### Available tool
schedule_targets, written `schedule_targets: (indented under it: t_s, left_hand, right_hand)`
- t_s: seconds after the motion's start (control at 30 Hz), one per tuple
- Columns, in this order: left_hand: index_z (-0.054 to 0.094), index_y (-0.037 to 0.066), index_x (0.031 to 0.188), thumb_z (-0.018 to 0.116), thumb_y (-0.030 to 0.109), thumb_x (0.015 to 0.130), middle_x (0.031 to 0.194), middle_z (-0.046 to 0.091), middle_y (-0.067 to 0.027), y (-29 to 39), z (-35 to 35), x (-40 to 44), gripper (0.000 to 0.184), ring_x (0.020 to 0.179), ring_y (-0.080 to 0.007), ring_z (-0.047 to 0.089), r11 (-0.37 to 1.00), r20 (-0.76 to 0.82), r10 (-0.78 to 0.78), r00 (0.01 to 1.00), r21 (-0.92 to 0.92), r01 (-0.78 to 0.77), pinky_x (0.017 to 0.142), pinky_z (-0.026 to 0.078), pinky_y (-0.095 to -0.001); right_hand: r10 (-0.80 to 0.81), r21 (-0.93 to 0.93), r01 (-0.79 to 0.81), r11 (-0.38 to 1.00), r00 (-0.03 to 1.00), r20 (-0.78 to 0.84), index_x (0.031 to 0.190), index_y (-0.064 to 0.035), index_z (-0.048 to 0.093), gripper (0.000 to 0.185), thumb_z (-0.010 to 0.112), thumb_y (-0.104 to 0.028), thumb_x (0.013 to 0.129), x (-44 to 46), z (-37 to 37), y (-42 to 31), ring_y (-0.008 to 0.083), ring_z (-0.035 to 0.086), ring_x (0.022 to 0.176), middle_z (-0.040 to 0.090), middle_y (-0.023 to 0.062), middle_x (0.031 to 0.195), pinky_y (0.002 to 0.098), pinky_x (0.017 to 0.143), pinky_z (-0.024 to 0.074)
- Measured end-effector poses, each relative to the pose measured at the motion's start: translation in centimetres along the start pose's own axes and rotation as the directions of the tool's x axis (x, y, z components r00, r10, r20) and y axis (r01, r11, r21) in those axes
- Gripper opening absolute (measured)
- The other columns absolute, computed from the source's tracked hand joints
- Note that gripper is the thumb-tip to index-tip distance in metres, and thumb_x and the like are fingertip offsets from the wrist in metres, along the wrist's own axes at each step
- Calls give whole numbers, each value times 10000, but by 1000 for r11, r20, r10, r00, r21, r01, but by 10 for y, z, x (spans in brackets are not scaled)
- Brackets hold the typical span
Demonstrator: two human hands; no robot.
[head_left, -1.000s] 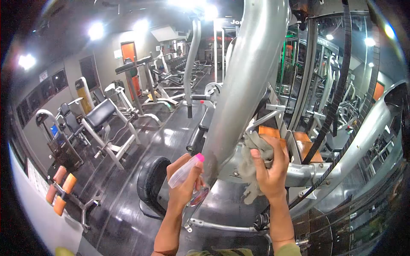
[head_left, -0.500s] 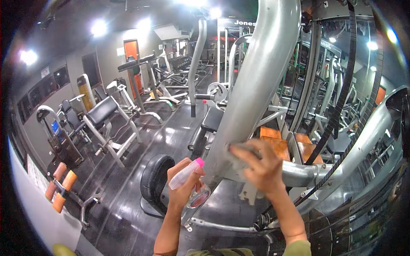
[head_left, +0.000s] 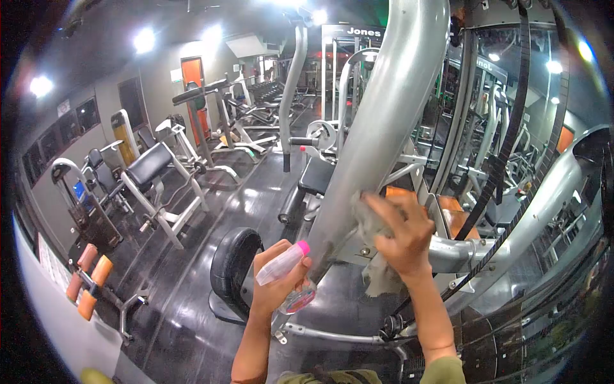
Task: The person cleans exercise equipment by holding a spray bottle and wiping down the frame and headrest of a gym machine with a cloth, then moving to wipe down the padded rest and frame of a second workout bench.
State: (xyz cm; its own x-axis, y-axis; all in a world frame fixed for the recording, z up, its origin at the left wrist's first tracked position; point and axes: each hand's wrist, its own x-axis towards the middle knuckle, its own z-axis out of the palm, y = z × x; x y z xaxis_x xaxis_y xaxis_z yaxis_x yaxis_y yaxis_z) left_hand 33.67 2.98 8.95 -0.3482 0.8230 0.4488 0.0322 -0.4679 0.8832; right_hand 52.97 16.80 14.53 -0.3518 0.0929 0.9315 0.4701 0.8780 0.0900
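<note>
My left hand (head_left: 272,288) is wrapped round a clear spray bottle (head_left: 280,265) with a pink nozzle tip, held upright and slightly tilted in front of the machine. Its lower body shows below my fingers. With my right hand (head_left: 409,237) I press a grey cloth (head_left: 382,278) on the side of a thick silver tube (head_left: 377,121), part of a gym machine's frame. One end of the cloth hangs loose below the palm. Some of the cloth is hidden behind my fingers.
A black padded seat (head_left: 231,272) stands just left of my left hand. Dark straps (head_left: 511,134) hang at the right, near a curved silver bar (head_left: 543,208). Beyond are a padded bench (head_left: 151,165), other machines and an orange door (head_left: 193,73).
My right hand has moved slightly right and up along the tube with the cloth. My left hand keeps the spray bottle in nearly the same place. The view has shifted a little.
</note>
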Motion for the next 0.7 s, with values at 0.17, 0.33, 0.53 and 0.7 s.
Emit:
schedule_targets:
  t_s: [0.17, 0.33, 0.53, 0.7]
  left_hand:
    - [630, -44, 806, 684, 71, 886, 720, 549, -31, 0, -10, -3, 150, 500, -71, 558, 1000, -4, -15, 1000, -18, 15, 451, 409, -219]
    - [643, -45, 792, 663, 133, 916, 739, 550, -45, 7, -19, -1, 218, 494, -84, 559, 1000, 31, -3, 1000, -20, 4, 446, 409, -223]
    - [647, -47, 793, 667, 187, 927, 742, 559, -57, 11, -30, 5, 271, 502, -99, 582, 1000, 57, -28, 998, -4, 28, 432, 409, -227]
    - [644, -44, 782, 682, 206, 922, 727, 557, -56, 20, -38, 10, 289, 494, -103, 584, 999, 74, -32, 997, 3, 32, 434, 418, -227]
  right_hand:
    - [11, 21, -13, 1000, 997, 79, 1143, -202, 661, 543, 739, -159, 607, 13, 0, -22, 217, 610, 768, 542, 18, 839, 362, 599, 517]
    - [-52, -27, 66, 997, 930, 365, 1108, -202, 692, 536, 784, -189, 579, 8, 6, -44, 193, 611, 733, 542, 2, 794, 340, 583, 508]
    - [118, -181, -82, 980, 973, 200, 1096, -154, 664, 458, 788, -269, 671, 64, -11, -46, 207, 660, 795, 627, 18, 848, 371, 610, 508]
    - [4, -242, 135, 961, 866, 501, 1059, -126, 606, 385, 738, -265, 725, 34, 27, -66, 207, 661, 779, 612, 18, 823, 372, 590, 535]
